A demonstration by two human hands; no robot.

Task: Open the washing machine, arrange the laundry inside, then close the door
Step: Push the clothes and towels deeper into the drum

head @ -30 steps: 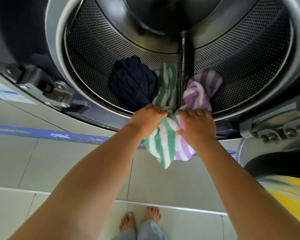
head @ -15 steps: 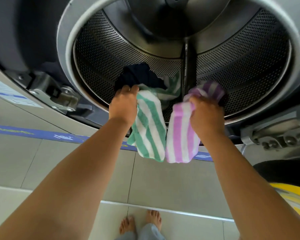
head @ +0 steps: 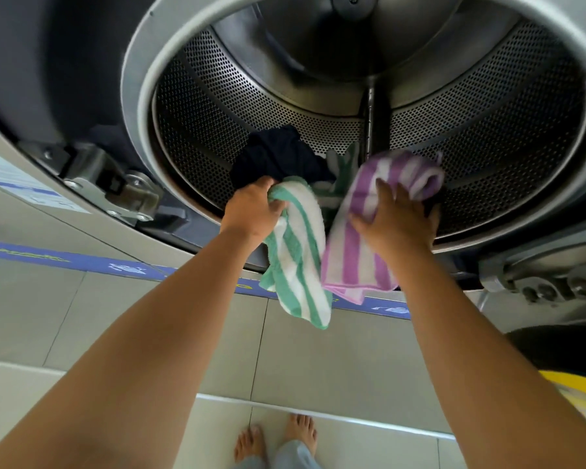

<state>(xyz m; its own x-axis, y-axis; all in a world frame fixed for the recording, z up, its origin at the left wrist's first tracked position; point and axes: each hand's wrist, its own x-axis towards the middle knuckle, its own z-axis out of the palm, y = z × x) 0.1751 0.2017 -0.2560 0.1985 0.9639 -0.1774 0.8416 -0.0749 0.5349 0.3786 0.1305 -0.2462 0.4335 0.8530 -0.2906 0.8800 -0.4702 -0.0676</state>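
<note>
The washing machine stands open, its perforated steel drum (head: 217,106) ringed by a grey rim (head: 139,106). My left hand (head: 251,211) is closed on a green-and-white striped towel (head: 298,258) that hangs over the drum's lower lip. My right hand (head: 393,221) lies on a purple-and-white striped towel (head: 362,238), fingers spread over it and gripping its upper part at the lip. A dark navy garment (head: 271,157) lies in the drum bottom behind my left hand. Another bit of green striped cloth (head: 344,167) shows between the towels.
The door hinge bracket (head: 115,187) juts out at the left of the opening, and a latch fitting (head: 555,275) at the right. A blue strip (head: 82,264) runs along the machine's base. Grey floor tiles (head: 318,360) and my bare feet (head: 278,438) lie below. Something yellow (head: 582,390) sits at the right edge.
Both hands have lifted the two striped towels up and apart towards the drum opening. The purple towel now rests higher on the lip, and my right fingers have spread over it.
</note>
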